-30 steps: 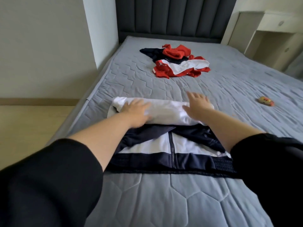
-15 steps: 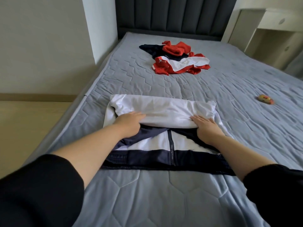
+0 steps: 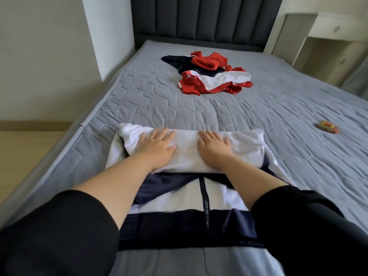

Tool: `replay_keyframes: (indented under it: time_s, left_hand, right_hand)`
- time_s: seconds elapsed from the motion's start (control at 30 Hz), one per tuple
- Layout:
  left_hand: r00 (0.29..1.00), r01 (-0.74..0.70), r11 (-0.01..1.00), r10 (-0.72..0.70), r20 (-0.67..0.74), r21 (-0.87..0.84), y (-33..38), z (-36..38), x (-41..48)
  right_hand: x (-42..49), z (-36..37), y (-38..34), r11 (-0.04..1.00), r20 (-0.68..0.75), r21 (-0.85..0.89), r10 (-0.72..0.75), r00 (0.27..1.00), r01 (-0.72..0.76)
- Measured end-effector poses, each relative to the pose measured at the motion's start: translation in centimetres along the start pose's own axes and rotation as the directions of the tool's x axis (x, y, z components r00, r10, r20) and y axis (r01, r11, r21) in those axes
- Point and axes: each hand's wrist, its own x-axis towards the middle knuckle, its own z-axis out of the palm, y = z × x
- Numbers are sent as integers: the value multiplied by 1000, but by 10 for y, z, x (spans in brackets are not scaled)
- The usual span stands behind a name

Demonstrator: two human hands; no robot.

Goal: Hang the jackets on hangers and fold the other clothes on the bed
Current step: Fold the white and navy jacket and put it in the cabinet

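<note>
With fingers spread flat, left hand (image 3: 157,147) and right hand (image 3: 214,148) press the white-and-navy zip jacket's (image 3: 199,200) fold to crease it.

Left hand (image 3: 157,148) and right hand (image 3: 214,149) lie flat, palms apparently down, arms outstretched

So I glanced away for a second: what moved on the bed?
The left hand and right hand moved from the near edge of the white fold onto its top, pressing it flat. The jacket, the red clothes pile and the orange object stayed put.
</note>
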Motion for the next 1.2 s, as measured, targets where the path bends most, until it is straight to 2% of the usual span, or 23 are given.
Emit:
replay_keyframes:
  time_s: [0.1,0.17,0.37,0.53,0.6,0.7,0.8,0.93,1.03,1.1,1.2]
  left_hand:
    - [995,104,991,-103,11,-90,-25,13,1]
    - [992,126,988,-127,-3,-84,-36,15,5]
    - [984,178,981,-176,-37,81,-41,12,12]
    - [968,250,931,-246,-47,265,-40,7,12]
    - [953,298,912,-300,-35,283,-47,5,11]
    - [935,340,929,-350,49,149,-68,4,7]
    - [939,329,942,-333,81,60,-83,4,3]
    - [965,262,965,-262,20,5,-87,4,7]
    - [968,245,946,-252,-7,-213,-90,-1,10]
    - [962,264,906,-273,18,-331,-92,-8,12]
    - [946,299,898,-322,-20,-322,-85,-18,10]
  right_hand:
    - [5,4,48,982,7,24,186,983,-186]
    - [6,4,66,977,-18,33,213,977,-212]
    - [15,11,76,964,-163,-60,247,955,-260]
    - [15,7,85,921,-206,-139,332,921,-363]
    - [15,7,86,917,-197,-135,346,917,-376]
    - [16,5,86,918,-161,-108,362,918,-381]
    - [17,2,87,921,-165,-93,362,918,-379]
    - [16,-2,84,941,-174,-140,283,943,-308]
    - [18,-5,80,963,-151,-189,163,975,-190]
    - [17,-8,78,954,-181,-228,157,971,-197]
    - [14,-16,72,908,-191,-341,185,964,-242]
